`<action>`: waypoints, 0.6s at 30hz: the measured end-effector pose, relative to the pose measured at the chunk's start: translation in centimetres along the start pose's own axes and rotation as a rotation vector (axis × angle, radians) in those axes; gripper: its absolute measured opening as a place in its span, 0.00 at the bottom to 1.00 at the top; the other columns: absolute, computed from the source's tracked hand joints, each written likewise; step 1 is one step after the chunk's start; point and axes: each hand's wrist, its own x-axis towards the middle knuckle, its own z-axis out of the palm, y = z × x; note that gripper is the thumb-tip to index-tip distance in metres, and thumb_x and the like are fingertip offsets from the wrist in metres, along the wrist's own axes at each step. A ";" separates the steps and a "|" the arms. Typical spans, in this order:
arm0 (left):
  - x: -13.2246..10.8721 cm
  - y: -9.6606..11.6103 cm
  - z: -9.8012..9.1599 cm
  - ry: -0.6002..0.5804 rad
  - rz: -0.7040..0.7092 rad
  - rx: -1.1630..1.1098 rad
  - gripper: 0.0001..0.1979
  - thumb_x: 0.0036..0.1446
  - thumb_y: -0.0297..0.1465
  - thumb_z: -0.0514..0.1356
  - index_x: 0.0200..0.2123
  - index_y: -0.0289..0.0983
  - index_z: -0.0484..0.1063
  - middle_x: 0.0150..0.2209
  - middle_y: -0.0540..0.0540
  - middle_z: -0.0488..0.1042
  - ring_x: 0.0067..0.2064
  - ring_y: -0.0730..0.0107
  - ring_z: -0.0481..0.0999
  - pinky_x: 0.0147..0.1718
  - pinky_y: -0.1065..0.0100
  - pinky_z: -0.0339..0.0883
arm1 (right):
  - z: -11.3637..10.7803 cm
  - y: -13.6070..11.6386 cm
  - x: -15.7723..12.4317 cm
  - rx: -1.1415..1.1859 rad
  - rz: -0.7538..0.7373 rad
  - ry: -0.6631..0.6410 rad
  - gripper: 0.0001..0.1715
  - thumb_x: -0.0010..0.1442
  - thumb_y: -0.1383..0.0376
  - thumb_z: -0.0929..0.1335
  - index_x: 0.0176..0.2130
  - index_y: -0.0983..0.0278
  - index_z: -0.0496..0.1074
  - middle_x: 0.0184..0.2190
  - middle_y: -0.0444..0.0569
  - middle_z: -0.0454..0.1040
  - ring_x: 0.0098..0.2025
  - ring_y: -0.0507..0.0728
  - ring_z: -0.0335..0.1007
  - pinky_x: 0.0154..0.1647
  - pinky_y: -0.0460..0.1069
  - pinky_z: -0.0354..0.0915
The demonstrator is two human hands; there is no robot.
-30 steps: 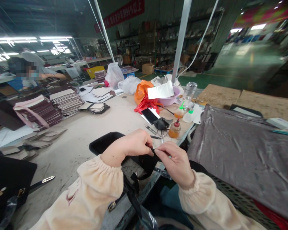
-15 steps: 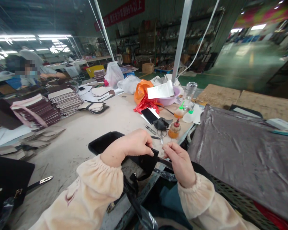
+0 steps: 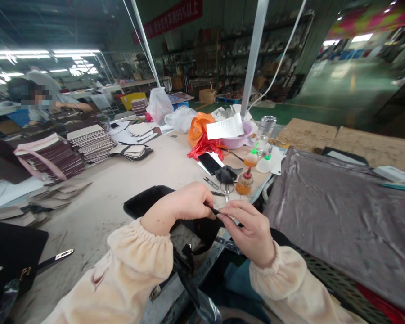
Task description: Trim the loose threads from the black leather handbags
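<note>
A black bag [image 3: 145,200] lies on its side at the table's near edge, its straps hanging down below. My left hand [image 3: 189,201] is closed on the bag's dark edge, the thumb and fingers pressed together on it. Right beside it, my right hand [image 3: 251,227] pinches the end of the same edge between thumb and fingertips. The fingertips of both hands almost meet there, and the exact spot gripped is partly hidden. Just beyond the hands are scissors [image 3: 227,193], thread snips [image 3: 211,182] and a bottle of amber liquid with a red top [image 3: 245,182].
Another black bag [image 3: 13,252] with gold fittings lies at the left. Stacks of cut panels [image 3: 91,141] stand behind it. A phone [image 3: 208,163], a purple basin [image 3: 236,141] and a metal post [image 3: 254,58] are further back. Grey sheeting [image 3: 337,225] covers the right side. A co-worker sits far left.
My right hand has moved left, in against the left hand, and its fingertips now pinch the bag's edge. The dark strip that showed between the hands is covered. My left hand has barely moved.
</note>
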 end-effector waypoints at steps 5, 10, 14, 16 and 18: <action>0.2 0.1 -0.1 -0.004 0.012 0.041 0.08 0.45 0.31 0.61 0.28 0.34 0.77 0.26 0.50 0.74 0.28 0.73 0.70 0.29 0.74 0.60 | 0.3 -0.5 0.3 -0.085 -0.053 -0.030 0.07 0.57 0.74 0.66 0.35 0.64 0.72 0.36 0.50 0.71 0.40 0.54 0.68 0.43 0.49 0.66; 0.3 0.0 -0.2 -0.008 0.009 0.052 0.08 0.45 0.32 0.62 0.28 0.34 0.77 0.25 0.49 0.74 0.28 0.73 0.69 0.28 0.74 0.60 | 0.7 -1.1 0.5 -0.185 -0.061 -0.073 0.08 0.59 0.74 0.62 0.34 0.65 0.68 0.36 0.53 0.69 0.42 0.57 0.65 0.46 0.53 0.63; 0.3 -0.1 0.0 0.013 0.004 0.033 0.08 0.45 0.33 0.62 0.26 0.34 0.77 0.25 0.50 0.73 0.28 0.73 0.69 0.30 0.74 0.61 | 0.9 -0.7 0.4 -0.009 0.178 -0.037 0.07 0.61 0.68 0.61 0.31 0.63 0.64 0.33 0.50 0.66 0.38 0.56 0.63 0.42 0.53 0.63; 0.2 -0.1 0.0 0.029 -0.001 0.009 0.08 0.44 0.34 0.63 0.25 0.35 0.76 0.25 0.51 0.73 0.28 0.73 0.69 0.31 0.74 0.62 | 1.0 0.0 0.1 0.191 0.374 0.006 0.08 0.62 0.64 0.61 0.31 0.62 0.63 0.31 0.47 0.65 0.36 0.55 0.63 0.40 0.51 0.63; 0.1 -0.1 0.1 0.045 0.000 -0.010 0.08 0.44 0.34 0.63 0.25 0.35 0.76 0.24 0.51 0.73 0.28 0.73 0.69 0.31 0.74 0.62 | 0.9 0.7 -0.2 0.422 0.530 0.043 0.10 0.63 0.60 0.61 0.32 0.62 0.62 0.29 0.45 0.65 0.35 0.54 0.64 0.40 0.51 0.64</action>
